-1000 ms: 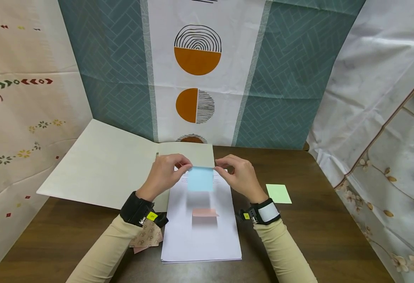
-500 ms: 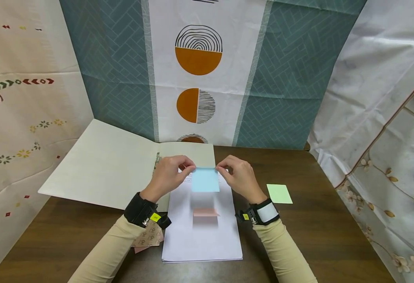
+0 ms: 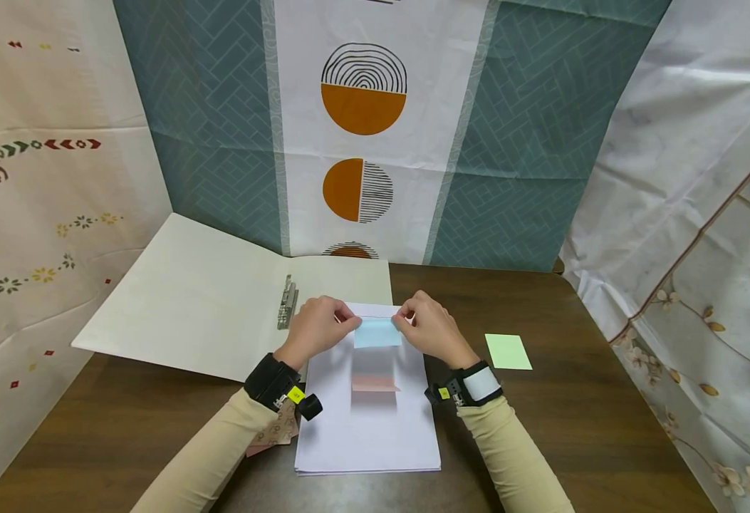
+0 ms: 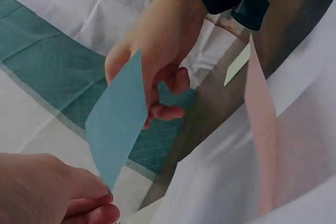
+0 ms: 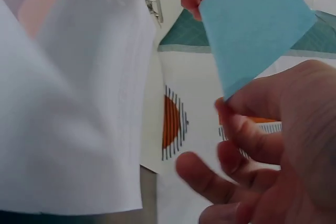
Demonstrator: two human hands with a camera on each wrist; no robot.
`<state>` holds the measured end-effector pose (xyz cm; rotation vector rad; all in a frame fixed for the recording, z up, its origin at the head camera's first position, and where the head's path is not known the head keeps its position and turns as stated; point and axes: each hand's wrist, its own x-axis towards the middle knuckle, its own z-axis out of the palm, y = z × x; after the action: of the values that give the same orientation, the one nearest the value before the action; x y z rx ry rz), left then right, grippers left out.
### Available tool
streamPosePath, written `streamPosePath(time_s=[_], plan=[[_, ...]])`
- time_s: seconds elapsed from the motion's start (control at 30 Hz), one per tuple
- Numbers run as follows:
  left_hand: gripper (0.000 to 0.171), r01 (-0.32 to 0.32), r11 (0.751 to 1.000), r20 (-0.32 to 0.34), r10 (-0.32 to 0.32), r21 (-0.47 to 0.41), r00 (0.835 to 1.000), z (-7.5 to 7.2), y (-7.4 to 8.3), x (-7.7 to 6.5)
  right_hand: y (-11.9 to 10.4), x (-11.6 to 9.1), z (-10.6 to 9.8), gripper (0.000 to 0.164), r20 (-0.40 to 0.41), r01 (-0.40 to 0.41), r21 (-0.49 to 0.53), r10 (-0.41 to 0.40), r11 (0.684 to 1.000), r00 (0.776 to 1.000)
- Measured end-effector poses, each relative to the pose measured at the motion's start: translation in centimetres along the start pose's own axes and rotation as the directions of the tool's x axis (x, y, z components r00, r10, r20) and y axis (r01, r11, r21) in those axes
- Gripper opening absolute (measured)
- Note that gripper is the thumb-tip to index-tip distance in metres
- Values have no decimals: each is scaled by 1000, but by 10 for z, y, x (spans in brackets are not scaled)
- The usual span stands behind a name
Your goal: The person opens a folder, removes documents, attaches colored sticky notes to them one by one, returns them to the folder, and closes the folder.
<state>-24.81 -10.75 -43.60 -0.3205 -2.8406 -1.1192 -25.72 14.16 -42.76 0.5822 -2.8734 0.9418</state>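
Note:
A blue sticky note [image 3: 377, 335] is stretched between my two hands, over the upper part of a stack of white paper [image 3: 368, 442]. My left hand [image 3: 318, 329] pinches its upper left corner between thumb and forefinger. At the upper right corner, my right hand [image 3: 431, 329] pinches it the same way, its other fingers loosely curled in the right wrist view. Lower on the top sheet stands a pink sticky note [image 3: 375, 384], its free edge lifted off the paper. In the left wrist view the blue note [image 4: 118, 121] shows its face, apart from the pink note [image 4: 262, 129].
An open cream ring binder [image 3: 182, 299] lies behind and left, its metal clip [image 3: 288, 303] exposed. A pale green sticky note [image 3: 508, 351] lies on the brown table [image 3: 580, 413] at right. Patterned and pink paper pieces [image 3: 280, 430] lie partly under the left wrist.
Both hands have brought the blue sticky note down toward me and slightly right, and it looks flatter in the head view. The binder's metal clip has come into sight beside the left hand.

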Motion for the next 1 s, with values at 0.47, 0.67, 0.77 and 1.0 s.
streamPosePath(time_s=[0.47,0.67,0.77,1.0], plan=[[12,59,998,40,-60,21,997,70,-75,31,70,18,58,26,118,-101,-58,107,993,987],[11,83,996,37,-85,35,996,72,-74,31,77,21,68,32,121,-98,-78,107,992,987],[10,92,995,47,-94,49,994,68,-68,28,57,14,59,30,128,-109,-84,120,990,985],[11,112,993,57,-114,32,992,60,-54,19,47,9,60,26,110,-117,-139,133,983,985]])
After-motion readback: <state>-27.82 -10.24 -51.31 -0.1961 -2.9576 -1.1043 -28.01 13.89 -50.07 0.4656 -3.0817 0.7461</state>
